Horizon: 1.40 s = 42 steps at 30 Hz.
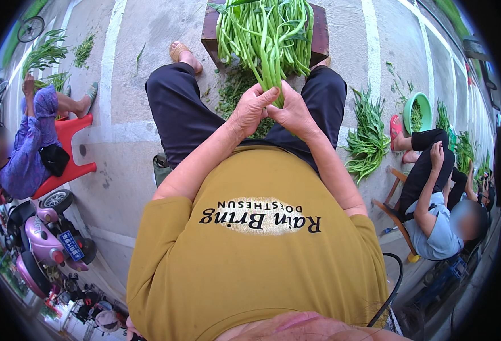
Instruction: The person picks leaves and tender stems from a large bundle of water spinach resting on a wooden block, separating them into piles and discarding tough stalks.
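My left hand (249,107) and my right hand (294,110) meet in front of my lap. Both grip the near ends of a bunch of long green leafy-vegetable stems (272,70), which look like water spinach. My left thumb lies across the stems, and my right fingers close around the other side. Beyond my hands, a thick pile of similar stems (237,40) covers the top of a dark red wooden box (320,36). Torn leaves and trimmings (235,91) are heaped on the ground between my knees, partly hidden by my hands.
On the right, a leafy bundle (365,132) lies on the concrete near a green basin (425,111) of cut greens. A seated person (429,213) is beyond. At left, another person sits on a red plastic stool (73,140), near a pink scooter (41,232).
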### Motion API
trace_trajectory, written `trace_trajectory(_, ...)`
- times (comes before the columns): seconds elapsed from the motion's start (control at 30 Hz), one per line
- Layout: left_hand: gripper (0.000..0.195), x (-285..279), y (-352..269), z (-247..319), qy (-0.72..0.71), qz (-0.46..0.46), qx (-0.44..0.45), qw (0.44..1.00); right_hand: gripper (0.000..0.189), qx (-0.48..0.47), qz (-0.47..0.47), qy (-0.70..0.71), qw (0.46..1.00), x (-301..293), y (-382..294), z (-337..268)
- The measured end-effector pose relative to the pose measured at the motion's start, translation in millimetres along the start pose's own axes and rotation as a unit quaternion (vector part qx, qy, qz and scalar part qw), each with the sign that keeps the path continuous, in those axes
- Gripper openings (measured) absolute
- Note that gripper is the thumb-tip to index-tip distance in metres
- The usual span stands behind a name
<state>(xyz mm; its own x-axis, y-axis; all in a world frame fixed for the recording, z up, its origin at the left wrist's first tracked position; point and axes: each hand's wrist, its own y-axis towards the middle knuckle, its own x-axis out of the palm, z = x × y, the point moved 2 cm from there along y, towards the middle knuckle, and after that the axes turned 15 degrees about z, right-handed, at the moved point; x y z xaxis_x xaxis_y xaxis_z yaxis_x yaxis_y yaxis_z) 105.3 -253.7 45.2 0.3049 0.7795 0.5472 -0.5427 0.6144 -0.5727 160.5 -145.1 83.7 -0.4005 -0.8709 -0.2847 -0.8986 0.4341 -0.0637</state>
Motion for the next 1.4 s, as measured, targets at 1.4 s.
trace_trajectory(1.4, 0.007, -2.3, 18.0, 49.1, -0.039, 0.127, 0.178, 0.975, 0.035, -0.063, -0.063, -0.043, 0.995, -0.3, -12.8, 28.3)
